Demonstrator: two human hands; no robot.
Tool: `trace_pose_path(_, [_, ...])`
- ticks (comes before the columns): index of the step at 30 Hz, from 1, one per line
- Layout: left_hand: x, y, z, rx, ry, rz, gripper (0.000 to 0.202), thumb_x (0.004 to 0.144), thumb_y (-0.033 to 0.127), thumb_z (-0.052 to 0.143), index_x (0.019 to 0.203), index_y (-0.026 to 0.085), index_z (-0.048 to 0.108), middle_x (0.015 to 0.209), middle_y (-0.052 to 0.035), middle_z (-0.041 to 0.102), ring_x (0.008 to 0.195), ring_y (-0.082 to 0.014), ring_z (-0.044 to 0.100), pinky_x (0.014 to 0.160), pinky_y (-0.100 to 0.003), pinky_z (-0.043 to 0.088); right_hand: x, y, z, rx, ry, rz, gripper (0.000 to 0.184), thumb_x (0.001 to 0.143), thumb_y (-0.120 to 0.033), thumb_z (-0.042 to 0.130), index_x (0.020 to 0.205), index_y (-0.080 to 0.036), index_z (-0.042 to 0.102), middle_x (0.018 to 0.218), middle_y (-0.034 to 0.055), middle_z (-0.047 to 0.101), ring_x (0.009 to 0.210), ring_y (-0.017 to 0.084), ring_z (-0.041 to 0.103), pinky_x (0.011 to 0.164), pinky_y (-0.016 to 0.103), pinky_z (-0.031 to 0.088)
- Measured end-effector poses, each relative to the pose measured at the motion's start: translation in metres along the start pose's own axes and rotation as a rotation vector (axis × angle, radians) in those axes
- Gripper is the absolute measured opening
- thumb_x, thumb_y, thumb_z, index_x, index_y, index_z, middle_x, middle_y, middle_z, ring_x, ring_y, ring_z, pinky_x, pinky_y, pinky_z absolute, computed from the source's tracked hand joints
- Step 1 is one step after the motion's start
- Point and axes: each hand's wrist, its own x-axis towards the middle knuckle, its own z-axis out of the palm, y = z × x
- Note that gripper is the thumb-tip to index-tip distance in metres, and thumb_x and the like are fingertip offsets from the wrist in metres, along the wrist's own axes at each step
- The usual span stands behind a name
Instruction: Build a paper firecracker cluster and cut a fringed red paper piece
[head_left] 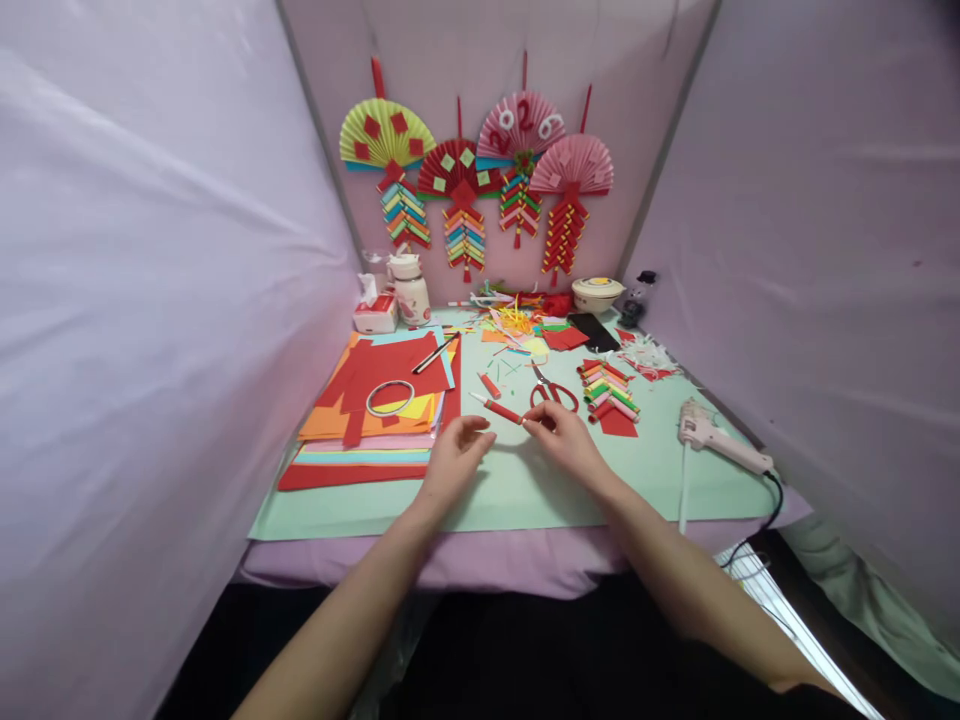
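Between the thumb and fingers of my right hand [553, 428] is the end of a red paper roll [502, 410], with a white stick tip poking out of its far end. My left hand [459, 450] is just left of it, thumb and fingers curved and apart, holding nothing. Another small red roll [490, 384] lies beyond. Red-handled scissors [553, 392] rest open behind my right hand. To the right lies a string of colourful paper rolls [609, 390], set in slanted rows above a red paper square [619, 422].
Stacked coloured paper [360, 457] fills the left side, with a tape roll [390, 399] and a pen [436, 354] on top. A hot glue gun [720, 440] lies at right, its cord over the edge. Paper scraps [514, 320], a phone [594, 332] and a jug [409, 292] stand behind.
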Motion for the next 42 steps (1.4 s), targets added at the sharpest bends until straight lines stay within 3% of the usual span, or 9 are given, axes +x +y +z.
trace_pose_path(4, [0.003,0.002,0.002,-0.441,-0.043,-0.139,0.034,0.072,0.036,0.073,0.096,0.014,0.065,0.106,-0.0122,0.067,0.099,-0.0211,0.062,0.086,-0.033,0.047,-0.006,-0.022,0.020,0.168,-0.122,0.043,0.017,0.081,-0.033,0.056,0.082,-0.018,0.062,0.077,0.0011,0.064,0.070,0.014,0.056,0.064,0.026,0.043])
trace_pose_path(10, [0.012,0.010,-0.020,-0.789,0.390,-0.056,0.026,0.067,0.030,0.078,0.084,0.016,0.064,0.086,-0.0027,0.067,0.086,-0.0132,0.064,0.089,-0.031,0.047,-0.011,-0.018,0.026,0.090,-0.170,0.098,0.014,0.079,-0.031,0.056,0.081,-0.018,0.062,0.071,-0.0010,0.060,0.066,0.014,0.054,0.061,0.026,0.040])
trace_pose_path(12, [0.014,0.010,-0.028,-0.822,0.466,-0.031,0.025,0.067,0.029,0.078,0.084,0.017,0.063,0.084,-0.0009,0.066,0.083,-0.0122,0.064,0.087,-0.030,0.047,-0.009,-0.011,0.023,0.054,-0.187,0.100,0.013,0.078,-0.029,0.055,0.081,-0.018,0.061,0.070,-0.0011,0.061,0.066,0.014,0.055,0.062,0.026,0.040])
trace_pose_path(18, [0.011,0.012,-0.024,-0.756,0.329,0.008,0.021,0.072,0.029,0.075,0.086,0.015,0.067,0.101,-0.0052,0.065,0.093,-0.0134,0.062,0.090,-0.030,0.046,0.003,0.000,0.033,-0.043,-0.053,0.086,0.016,0.083,-0.030,0.052,0.084,-0.018,0.062,0.078,0.0020,0.066,0.072,0.017,0.059,0.067,0.029,0.043])
trace_pose_path(25, [0.008,0.015,-0.020,-0.718,0.268,-0.058,0.030,0.070,0.028,0.075,0.096,0.017,0.064,0.087,-0.0011,0.063,0.082,-0.0107,0.061,0.084,-0.028,0.049,0.001,0.002,0.035,-0.193,-0.061,-0.170,0.016,0.086,-0.026,0.055,0.097,-0.019,0.063,0.104,0.0078,0.065,0.100,0.021,0.056,0.090,0.035,0.041])
trace_pose_path(29, [0.007,0.016,-0.019,-0.693,0.192,-0.163,0.027,0.070,0.028,0.075,0.091,0.020,0.059,0.085,0.0004,0.061,0.081,-0.0115,0.061,0.076,-0.026,0.050,-0.005,0.004,-0.001,-0.271,-0.021,-0.179,0.016,0.088,-0.024,0.053,0.097,-0.018,0.064,0.101,0.0078,0.065,0.098,0.021,0.058,0.087,0.033,0.043])
trace_pose_path(33, [0.001,0.025,-0.001,-0.660,-0.006,-0.347,0.025,0.071,0.026,0.073,0.089,0.019,0.058,0.085,-0.0011,0.062,0.079,-0.0123,0.061,0.071,-0.025,0.050,-0.015,0.012,-0.065,-0.381,0.056,-0.090,0.018,0.088,-0.027,0.051,0.094,-0.019,0.066,0.093,0.0059,0.068,0.086,0.019,0.061,0.078,0.031,0.045])
trace_pose_path(38, [-0.006,0.050,0.053,-0.516,-0.309,-0.392,0.022,0.076,0.030,0.067,0.094,0.020,0.060,0.086,-0.0026,0.063,0.080,-0.0130,0.060,0.069,-0.024,0.047,-0.041,0.045,-0.164,-0.740,0.139,0.131,0.022,0.085,-0.026,0.053,0.101,-0.017,0.066,0.103,0.0116,0.067,0.095,0.023,0.060,0.083,0.033,0.042])
trace_pose_path(42, [0.003,0.060,0.111,-0.481,-0.485,-0.363,0.016,0.074,0.027,0.066,0.087,0.018,0.061,0.085,-0.0050,0.064,0.079,-0.0148,0.061,0.070,-0.027,0.046,-0.062,0.086,-0.212,-0.972,0.093,0.357,0.034,0.085,-0.030,0.053,0.113,-0.012,0.062,0.108,0.0180,0.064,0.101,0.029,0.058,0.083,0.035,0.041])
